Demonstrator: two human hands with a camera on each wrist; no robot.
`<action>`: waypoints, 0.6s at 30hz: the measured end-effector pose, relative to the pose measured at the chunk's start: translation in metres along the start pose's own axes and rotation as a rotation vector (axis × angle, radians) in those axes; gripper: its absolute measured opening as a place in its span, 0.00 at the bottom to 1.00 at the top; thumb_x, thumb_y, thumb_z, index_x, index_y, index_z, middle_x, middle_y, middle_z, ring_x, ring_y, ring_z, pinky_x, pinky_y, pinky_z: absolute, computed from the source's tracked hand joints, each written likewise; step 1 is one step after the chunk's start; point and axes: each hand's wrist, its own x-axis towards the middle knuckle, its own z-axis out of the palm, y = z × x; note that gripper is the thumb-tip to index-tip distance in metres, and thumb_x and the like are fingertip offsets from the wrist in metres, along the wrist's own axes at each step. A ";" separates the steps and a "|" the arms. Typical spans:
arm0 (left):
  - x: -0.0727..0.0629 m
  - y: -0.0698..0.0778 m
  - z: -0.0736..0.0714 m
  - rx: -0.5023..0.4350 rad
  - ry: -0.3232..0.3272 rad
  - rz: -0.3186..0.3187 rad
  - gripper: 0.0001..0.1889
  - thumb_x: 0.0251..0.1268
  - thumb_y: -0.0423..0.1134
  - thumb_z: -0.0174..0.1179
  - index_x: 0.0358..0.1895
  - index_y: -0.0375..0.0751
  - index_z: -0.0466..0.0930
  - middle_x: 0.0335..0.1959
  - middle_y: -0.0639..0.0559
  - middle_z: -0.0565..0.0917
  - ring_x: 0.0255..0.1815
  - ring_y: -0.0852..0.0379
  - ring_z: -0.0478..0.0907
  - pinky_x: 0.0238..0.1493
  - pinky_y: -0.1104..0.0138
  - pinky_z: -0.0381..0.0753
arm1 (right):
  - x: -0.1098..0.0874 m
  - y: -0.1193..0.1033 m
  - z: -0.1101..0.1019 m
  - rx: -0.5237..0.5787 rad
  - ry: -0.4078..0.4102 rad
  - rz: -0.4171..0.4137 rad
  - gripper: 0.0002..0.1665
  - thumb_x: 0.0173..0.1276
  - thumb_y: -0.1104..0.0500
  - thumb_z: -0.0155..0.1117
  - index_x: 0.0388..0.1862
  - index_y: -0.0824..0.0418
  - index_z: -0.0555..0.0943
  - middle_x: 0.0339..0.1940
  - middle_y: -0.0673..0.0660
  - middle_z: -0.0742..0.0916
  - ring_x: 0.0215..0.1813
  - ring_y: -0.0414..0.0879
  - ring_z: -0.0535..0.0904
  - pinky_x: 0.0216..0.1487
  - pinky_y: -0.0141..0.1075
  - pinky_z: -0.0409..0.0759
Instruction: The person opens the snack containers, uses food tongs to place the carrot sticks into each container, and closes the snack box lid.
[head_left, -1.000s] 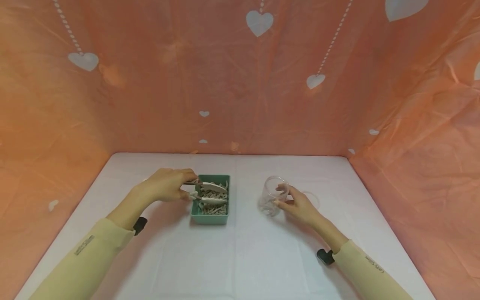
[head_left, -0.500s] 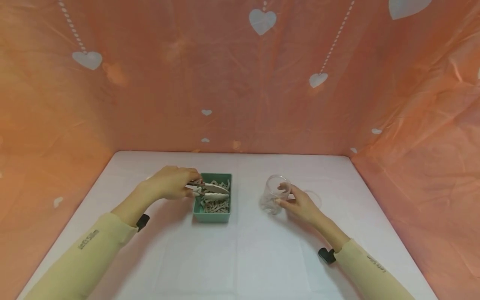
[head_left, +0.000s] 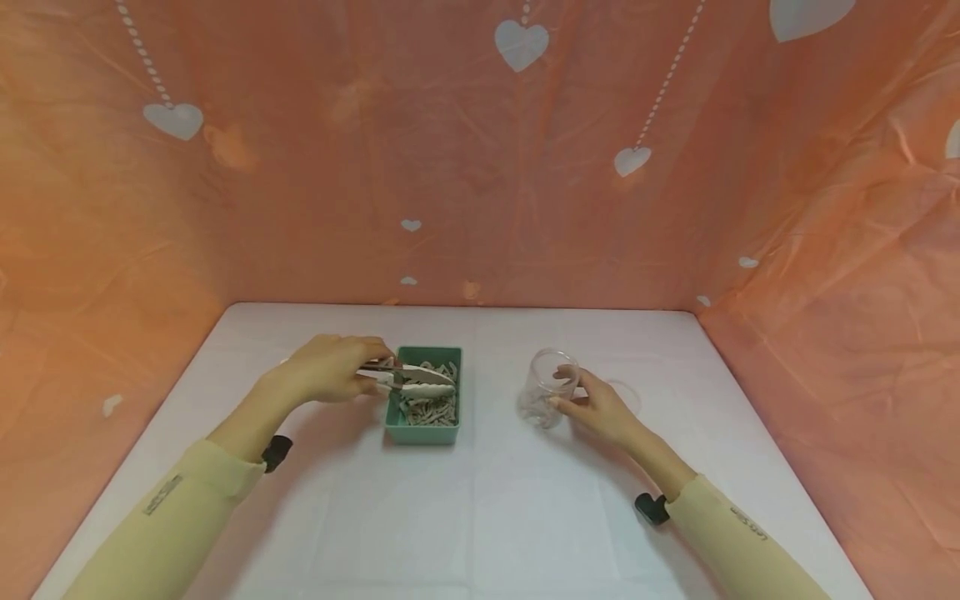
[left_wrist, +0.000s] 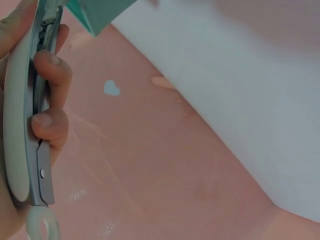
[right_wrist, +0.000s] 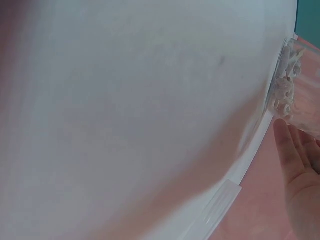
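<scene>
A pair of tongs (head_left: 429, 389), white with metal parts, is gripped in my left hand (head_left: 337, 367). Its two scalloped ends lie a little apart over the green rectangular box (head_left: 423, 435), which holds many greyish-brown strips (head_left: 431, 412). In the left wrist view, fingers wrap round the pale tongs handle (left_wrist: 17, 110), with a loop at its bottom end. To the right, my right hand (head_left: 600, 408) holds an upright clear jar (head_left: 540, 396) by its side, thumb in front. Some pale pieces (right_wrist: 285, 90) lie at the jar's bottom in the right wrist view.
A clear round lid (head_left: 632, 393) lies on the white table (head_left: 480, 500) just behind the right hand; its edge (right_wrist: 215, 210) also shows in the right wrist view. Orange sheeting with pale hearts (head_left: 521, 44) walls the table at the back and both sides.
The tongs' ends, spread wide over the strips a second ago, have come closer together. The right hand and the jar have stayed in place.
</scene>
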 end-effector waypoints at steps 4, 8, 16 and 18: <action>-0.005 -0.003 -0.004 -0.018 0.032 -0.020 0.18 0.61 0.47 0.75 0.54 0.55 0.85 0.46 0.59 0.87 0.43 0.51 0.86 0.43 0.47 0.81 | 0.000 0.001 0.000 0.002 -0.004 0.003 0.28 0.73 0.61 0.70 0.66 0.70 0.73 0.63 0.71 0.81 0.63 0.65 0.80 0.57 0.46 0.84; -0.009 -0.006 -0.010 -0.032 0.067 -0.028 0.18 0.62 0.48 0.74 0.55 0.57 0.84 0.47 0.59 0.87 0.43 0.52 0.85 0.42 0.47 0.81 | 0.000 0.003 0.000 0.005 -0.006 0.001 0.28 0.73 0.61 0.70 0.66 0.71 0.73 0.64 0.71 0.81 0.64 0.65 0.80 0.58 0.46 0.84; -0.005 -0.002 -0.023 -0.060 0.132 -0.002 0.18 0.62 0.47 0.75 0.55 0.55 0.85 0.47 0.59 0.87 0.40 0.57 0.83 0.41 0.49 0.80 | -0.001 0.003 0.000 0.004 -0.008 0.008 0.28 0.74 0.60 0.69 0.67 0.70 0.73 0.64 0.71 0.81 0.65 0.65 0.79 0.58 0.46 0.84; -0.002 0.002 -0.026 -0.071 0.139 0.002 0.18 0.62 0.46 0.75 0.55 0.55 0.85 0.46 0.58 0.87 0.38 0.59 0.82 0.40 0.52 0.79 | -0.001 0.003 0.000 0.001 -0.009 0.014 0.28 0.74 0.60 0.69 0.67 0.70 0.73 0.64 0.71 0.81 0.64 0.65 0.80 0.58 0.45 0.84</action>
